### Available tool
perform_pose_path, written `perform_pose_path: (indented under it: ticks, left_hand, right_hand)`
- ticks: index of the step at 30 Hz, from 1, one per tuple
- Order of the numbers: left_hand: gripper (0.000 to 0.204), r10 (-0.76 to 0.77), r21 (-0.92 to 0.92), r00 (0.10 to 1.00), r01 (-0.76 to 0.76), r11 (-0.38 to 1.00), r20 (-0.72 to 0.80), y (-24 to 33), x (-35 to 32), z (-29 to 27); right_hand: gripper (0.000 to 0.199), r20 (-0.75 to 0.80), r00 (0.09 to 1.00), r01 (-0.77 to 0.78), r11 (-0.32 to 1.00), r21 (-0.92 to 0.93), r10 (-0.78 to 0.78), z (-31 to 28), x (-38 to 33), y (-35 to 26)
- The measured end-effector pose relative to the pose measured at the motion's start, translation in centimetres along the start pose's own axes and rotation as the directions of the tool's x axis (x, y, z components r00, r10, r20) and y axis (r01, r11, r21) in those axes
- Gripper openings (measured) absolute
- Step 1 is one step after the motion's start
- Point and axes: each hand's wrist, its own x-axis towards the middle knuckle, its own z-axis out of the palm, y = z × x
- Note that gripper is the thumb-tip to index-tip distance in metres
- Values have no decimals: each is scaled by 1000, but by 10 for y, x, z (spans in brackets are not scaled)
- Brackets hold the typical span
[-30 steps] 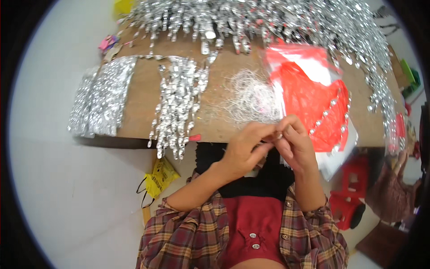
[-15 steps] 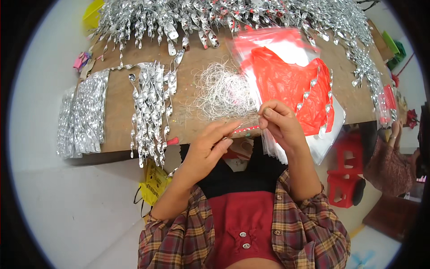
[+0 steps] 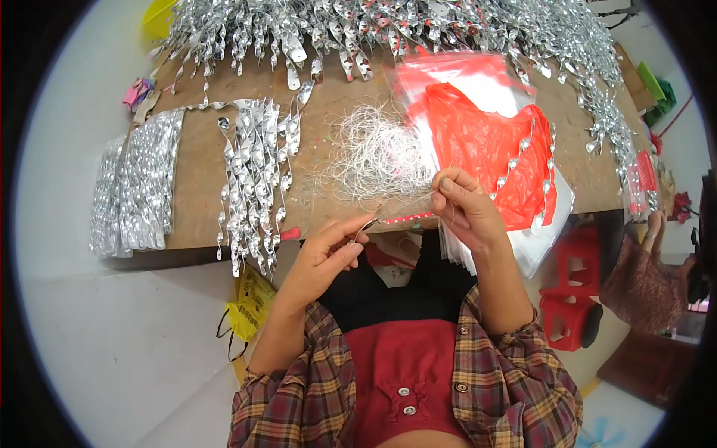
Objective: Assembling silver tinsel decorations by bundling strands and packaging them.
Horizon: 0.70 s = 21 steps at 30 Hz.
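My left hand [image 3: 325,257] is at the table's front edge, with thumb and fingers closed on a thin white string. A small dark shiny piece [image 3: 370,223] shows at its fingertips; its kind is too small to tell. My right hand [image 3: 472,207] pinches a thin string between thumb and forefinger, just in front of the red plastic bag. The two hands are apart. Beyond them lies a tangled heap of white strings [image 3: 381,153]. Twisted silver foil strips [image 3: 258,164] lie left of it, their ends hanging over the edge.
A red plastic bag [image 3: 478,149] lies on clear plastic sleeves [image 3: 549,235]. Packed silver strips [image 3: 153,179] are at the left, and a large mass of them [image 3: 403,26] covers the table's back [image 3: 202,149]. Red stools [image 3: 571,291] and another person [image 3: 646,276] are at right.
My left hand has drawn left and slightly down, away from the right hand; the dark piece and string now show more at its fingertips. My right hand has hardly moved.
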Motion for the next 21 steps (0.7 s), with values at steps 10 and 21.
perform_pose_path:
  ticks: [10,21]
  left_hand:
    - [40,-74,-87,992,83,993,107,-15,-10,-4]
    - [35,-41,-483,983,125,867,181,-10,15,34]
  right_hand:
    - [13,10,1000,1,1000,-25,-1,6,0,2]
    - [10,123,980,-144,986,-85,154,31,-9,14]
